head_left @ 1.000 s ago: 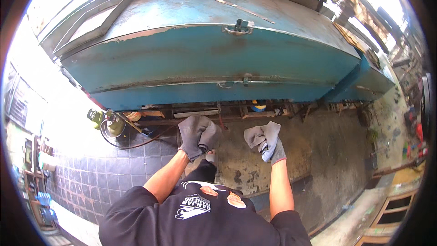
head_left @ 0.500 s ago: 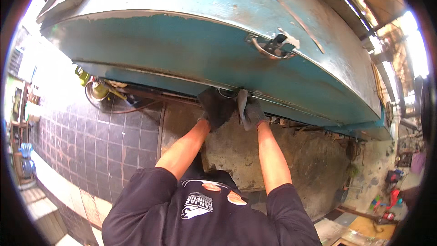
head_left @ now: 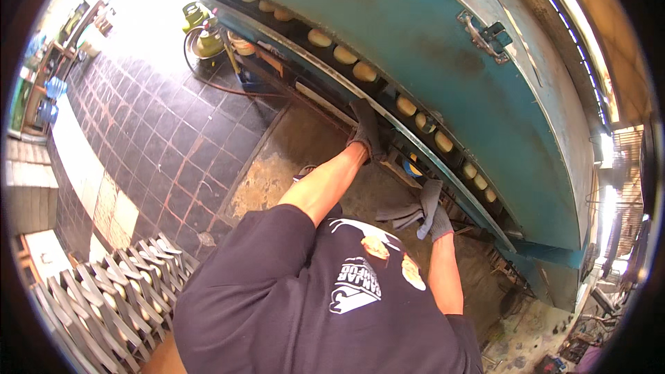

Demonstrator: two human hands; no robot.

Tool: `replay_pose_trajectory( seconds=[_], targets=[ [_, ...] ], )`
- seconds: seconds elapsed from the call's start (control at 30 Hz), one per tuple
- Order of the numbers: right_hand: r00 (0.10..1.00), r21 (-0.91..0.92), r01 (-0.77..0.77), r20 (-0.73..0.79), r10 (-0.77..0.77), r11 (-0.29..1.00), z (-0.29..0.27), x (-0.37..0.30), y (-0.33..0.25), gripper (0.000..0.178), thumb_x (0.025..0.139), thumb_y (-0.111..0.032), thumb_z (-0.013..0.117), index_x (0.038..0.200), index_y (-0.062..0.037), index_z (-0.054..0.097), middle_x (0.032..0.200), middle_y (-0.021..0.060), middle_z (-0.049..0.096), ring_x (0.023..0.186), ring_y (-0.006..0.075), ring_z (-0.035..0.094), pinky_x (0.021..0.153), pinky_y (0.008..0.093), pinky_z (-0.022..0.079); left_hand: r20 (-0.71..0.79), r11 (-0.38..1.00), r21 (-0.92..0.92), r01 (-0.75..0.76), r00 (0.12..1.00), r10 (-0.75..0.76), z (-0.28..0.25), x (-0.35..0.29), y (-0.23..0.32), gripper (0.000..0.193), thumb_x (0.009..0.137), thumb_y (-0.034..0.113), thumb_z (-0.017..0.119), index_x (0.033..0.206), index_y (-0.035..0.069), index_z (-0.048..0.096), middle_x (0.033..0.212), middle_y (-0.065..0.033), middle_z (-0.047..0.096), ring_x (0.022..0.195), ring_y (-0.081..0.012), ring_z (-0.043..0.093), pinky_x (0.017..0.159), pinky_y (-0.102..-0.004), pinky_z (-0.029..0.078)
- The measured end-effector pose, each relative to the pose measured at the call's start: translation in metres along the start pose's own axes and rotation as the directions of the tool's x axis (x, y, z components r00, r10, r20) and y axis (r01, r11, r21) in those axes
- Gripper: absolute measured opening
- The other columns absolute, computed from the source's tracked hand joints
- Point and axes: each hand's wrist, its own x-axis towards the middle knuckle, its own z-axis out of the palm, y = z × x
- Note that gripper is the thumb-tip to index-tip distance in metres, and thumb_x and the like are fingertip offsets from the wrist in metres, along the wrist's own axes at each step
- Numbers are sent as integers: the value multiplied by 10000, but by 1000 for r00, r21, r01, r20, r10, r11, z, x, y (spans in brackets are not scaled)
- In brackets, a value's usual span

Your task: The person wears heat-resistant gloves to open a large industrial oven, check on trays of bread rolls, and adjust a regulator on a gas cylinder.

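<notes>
A long teal oven (head_left: 415,48) stands in front of me, and its narrow lower door (head_left: 409,131) is tilted outward. Through the gap, several pale round buns (head_left: 345,55) show in a row along the dark opening. My left hand (head_left: 367,131), in a dark grey glove, is at the door's outer edge with its fingers closed against it; the fingertips are partly hidden. To the right and nearer my body, my gloved right hand (head_left: 438,220) is closed on a folded grey cloth (head_left: 402,215), held just off the door.
A metal handle (head_left: 485,36) juts from the oven's upper front. Green gas cylinders (head_left: 208,41) with a hose stand beyond its left end. Stacked trays (head_left: 125,298) are at the lower left. Dark tiles (head_left: 187,145) cover the floor to the left.
The oven's lower door has tilted open, bringing the buns into view. My hands have parted: the right has drawn back with the cloth, while the left stays near the door. My view has turned.
</notes>
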Motion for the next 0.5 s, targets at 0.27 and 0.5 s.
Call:
replay_pose_trajectory(
  seconds=[0.27, 0.5],
  targets=[
    [997, -6, -41, -60, 40, 999, -15, -40, 19, 456, 990, -199, 597, 1390, 18, 606, 1355, 245, 670, 1245, 392, 639, 1093, 481, 501, -144, 996, -81, 46, 988, -57, -24, -8, -4, 685, 980, 840, 383, 1053, 186, 570, 899, -13, 538, 744, -180, 496, 664, -344, 431],
    [991, 6, -59, -118, 59, 998, -15, -43, 25, 476, 989, -210, 611, 1409, 15, 591, 1366, 238, 666, 1260, 378, 633, 1095, 470, 500, -127, 997, -72, 39, 991, -48, -19, -4, -15, 645, 988, 825, 413, 995, 197, 558, 829, -1, 521, 682, -163, 475, 616, -329, 411]
  ],
)
